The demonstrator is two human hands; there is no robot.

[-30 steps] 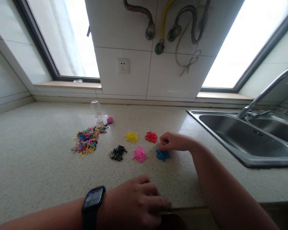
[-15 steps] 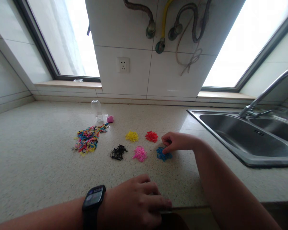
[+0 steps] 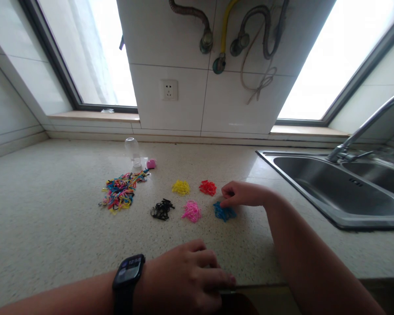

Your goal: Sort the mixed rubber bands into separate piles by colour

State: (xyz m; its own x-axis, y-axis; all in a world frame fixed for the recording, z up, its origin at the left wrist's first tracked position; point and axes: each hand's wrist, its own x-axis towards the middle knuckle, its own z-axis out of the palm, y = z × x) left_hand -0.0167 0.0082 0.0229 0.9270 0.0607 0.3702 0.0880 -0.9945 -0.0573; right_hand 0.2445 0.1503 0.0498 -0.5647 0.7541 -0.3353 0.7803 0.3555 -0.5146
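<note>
My right hand [image 3: 241, 193] has its fingers curled, with one digit touching the upper left of a pile of blue rubber bands [image 3: 225, 212]. Whatever its fingers may hold is hidden. At the counter's front edge my left hand [image 3: 187, 278] rests palm down, fingers loosely bent and apart, holding nothing visible. Small piles of red rubber bands [image 3: 208, 187], yellow rubber bands [image 3: 181, 187], pink rubber bands [image 3: 191, 211] and black rubber bands [image 3: 162, 209] lie left of the blue one. Farther left is a larger heap of mixed-colour rubber bands [image 3: 120, 191].
Behind the mixed heap stand a clear plastic bottle [image 3: 132, 151] and a pink cap-like piece [image 3: 151, 163]. A steel sink [image 3: 315, 188] with a faucet [image 3: 364, 127] is set into the counter [image 3: 68, 210] on the right. Hoses [image 3: 228, 26] hang on the back wall.
The digit of my right hand at the blue rubber bands has shifted slightly left, toward the pile's upper edge. My left hand stays where it was.
</note>
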